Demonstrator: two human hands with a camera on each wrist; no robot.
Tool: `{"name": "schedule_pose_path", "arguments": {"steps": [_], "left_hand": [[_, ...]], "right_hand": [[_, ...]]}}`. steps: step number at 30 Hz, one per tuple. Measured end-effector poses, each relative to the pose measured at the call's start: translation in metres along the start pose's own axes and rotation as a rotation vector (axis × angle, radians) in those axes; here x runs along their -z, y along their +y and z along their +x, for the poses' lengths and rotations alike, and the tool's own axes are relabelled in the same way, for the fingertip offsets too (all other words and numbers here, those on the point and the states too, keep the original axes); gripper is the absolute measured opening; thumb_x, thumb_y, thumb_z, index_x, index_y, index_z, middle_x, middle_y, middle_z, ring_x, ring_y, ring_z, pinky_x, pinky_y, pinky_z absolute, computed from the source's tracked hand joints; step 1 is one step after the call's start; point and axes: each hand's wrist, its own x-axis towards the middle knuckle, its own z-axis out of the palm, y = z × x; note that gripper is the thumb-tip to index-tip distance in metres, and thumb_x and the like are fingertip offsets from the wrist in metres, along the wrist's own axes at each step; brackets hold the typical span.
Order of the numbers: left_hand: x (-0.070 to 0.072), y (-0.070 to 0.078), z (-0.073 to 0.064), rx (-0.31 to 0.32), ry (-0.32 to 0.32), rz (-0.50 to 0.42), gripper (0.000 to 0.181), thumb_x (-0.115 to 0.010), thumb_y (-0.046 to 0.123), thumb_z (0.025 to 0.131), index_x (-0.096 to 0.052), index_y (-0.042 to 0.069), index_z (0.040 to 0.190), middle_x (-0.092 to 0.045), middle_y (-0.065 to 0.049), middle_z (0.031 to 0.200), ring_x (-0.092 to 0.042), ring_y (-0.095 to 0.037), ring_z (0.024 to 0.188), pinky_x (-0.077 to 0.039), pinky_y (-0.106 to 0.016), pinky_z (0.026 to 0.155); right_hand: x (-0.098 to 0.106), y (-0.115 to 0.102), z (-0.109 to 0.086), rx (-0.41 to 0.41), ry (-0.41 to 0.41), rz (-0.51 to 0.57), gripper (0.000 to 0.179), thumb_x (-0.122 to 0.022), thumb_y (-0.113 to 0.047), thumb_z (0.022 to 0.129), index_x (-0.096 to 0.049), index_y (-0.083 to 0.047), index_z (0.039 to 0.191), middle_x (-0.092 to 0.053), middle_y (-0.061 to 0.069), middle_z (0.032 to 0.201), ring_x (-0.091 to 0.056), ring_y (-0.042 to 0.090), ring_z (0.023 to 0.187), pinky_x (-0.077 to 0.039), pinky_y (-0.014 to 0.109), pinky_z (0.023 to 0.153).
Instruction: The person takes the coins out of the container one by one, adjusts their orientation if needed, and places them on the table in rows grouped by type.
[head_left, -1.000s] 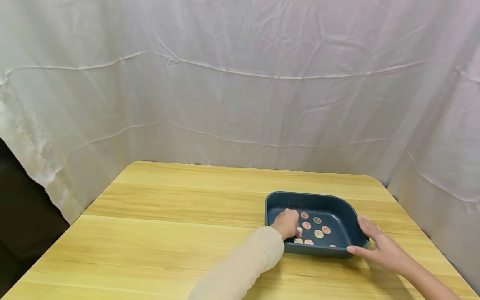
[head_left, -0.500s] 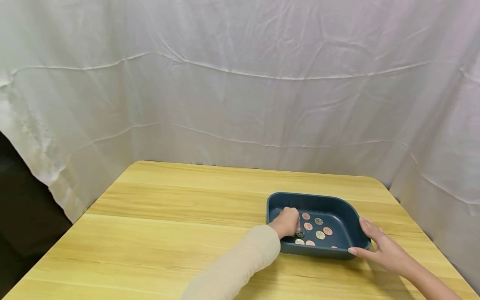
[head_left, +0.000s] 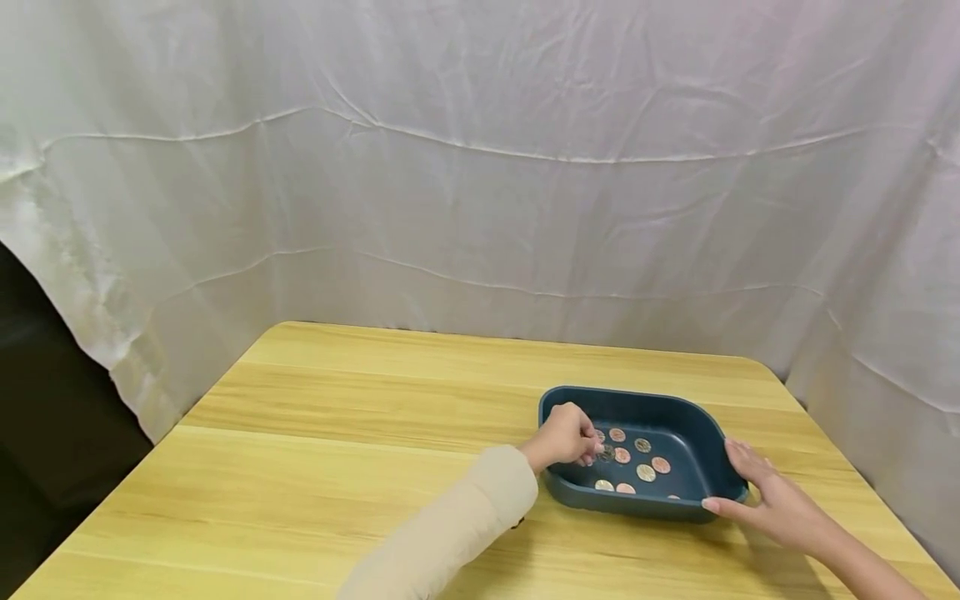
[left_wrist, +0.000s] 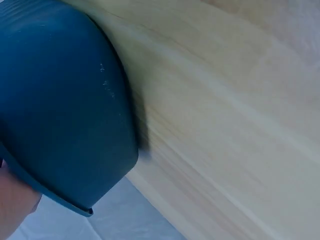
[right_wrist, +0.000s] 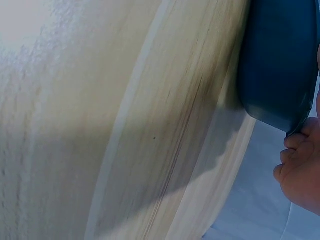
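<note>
A dark blue deep tray (head_left: 555, 492) stands at the right of the table in the head view, with several copper, gold and dark coins (head_left: 646, 472) on its floor. My left hand (head_left: 561, 435) reaches over the tray's left side. Its fingers are curled, and a dark coin (head_left: 607, 454) shows at the fingertips, seemingly pinched there. My right hand (head_left: 776, 500) grips the tray's right corner, thumb on the near side and fingers along the right side. Each wrist view shows the tray's outer wall (left_wrist: 65, 105) and part of a hand (right_wrist: 302, 172).
The tray rests on a yellow wood-grain table (head_left: 337, 467). A pale cloth curtain (head_left: 480, 217) hangs behind the table and along its sides. A dark area (head_left: 60, 417) shows at the far left.
My left hand has risen and drawn back to the left from the tray floor, and the dark coin has shifted up with its fingertips. My right hand keeps its grip on the tray.
</note>
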Motion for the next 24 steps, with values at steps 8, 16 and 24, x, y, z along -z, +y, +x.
{"name": "schedule_pose_path", "arguments": {"steps": [8,16,24], "left_hand": [[0.016,-0.003,-0.005,-0.026,0.038,-0.227,0.012,-0.063,0.001,0.085,-0.070,-0.008,0.081,-0.069,-0.015,0.070,-0.063,-0.012,0.053,-0.056,-0.030,0.059],[0.032,-0.015,-0.011,-0.015,0.154,-0.350,0.012,-0.063,0.001,0.085,-0.069,-0.009,0.086,-0.069,-0.019,0.072,-0.065,-0.012,0.056,-0.057,-0.034,0.063],[0.053,-0.033,-0.020,0.006,0.228,-0.410,0.013,-0.063,0.000,0.085,-0.067,-0.012,0.085,-0.068,-0.024,0.074,-0.057,-0.005,0.051,-0.057,-0.032,0.060]], "right_hand": [[0.005,-0.003,0.002,0.004,-0.022,-0.058,0.090,-0.069,-0.036,0.081,-0.022,0.014,0.140,-0.023,0.041,0.140,-0.019,0.064,0.124,-0.024,0.074,0.090],[0.008,-0.006,0.003,0.031,-0.006,-0.129,0.090,-0.071,-0.038,0.078,-0.029,0.016,0.136,-0.028,0.039,0.138,-0.024,0.062,0.123,-0.028,0.073,0.087],[0.010,-0.008,0.004,0.029,-0.019,-0.163,0.091,-0.071,-0.042,0.078,-0.031,0.017,0.135,-0.029,0.040,0.138,-0.023,0.061,0.124,-0.027,0.073,0.087]]}}
